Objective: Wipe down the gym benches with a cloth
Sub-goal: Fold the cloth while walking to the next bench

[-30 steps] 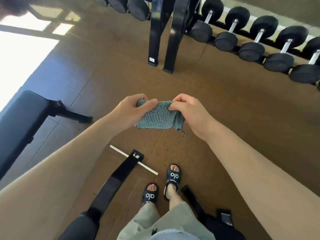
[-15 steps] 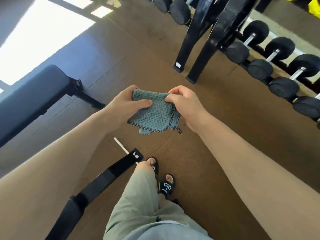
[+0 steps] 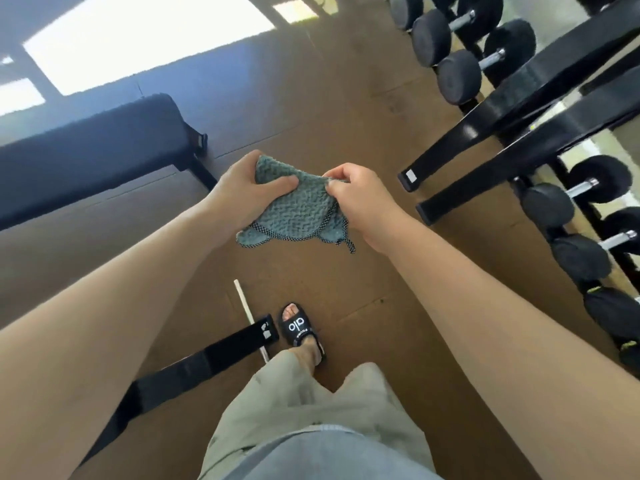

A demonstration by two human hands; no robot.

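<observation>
Holding cloth (image 3: pixel 294 209) bunched: left hand (image 3: pixel 242 188) grips, right hand (image 3: pixel 360 199) pinches; bench (image 3: pixel 93 157) lies off left hand, long axis running away leftward, left arm nearer

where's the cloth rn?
Head view, centre: the teal cloth is held between left hand and right hand, above the floor, right of the dark bench.

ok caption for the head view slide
Both hands, left and right, hold a teal cloth near a black bench.
</observation>
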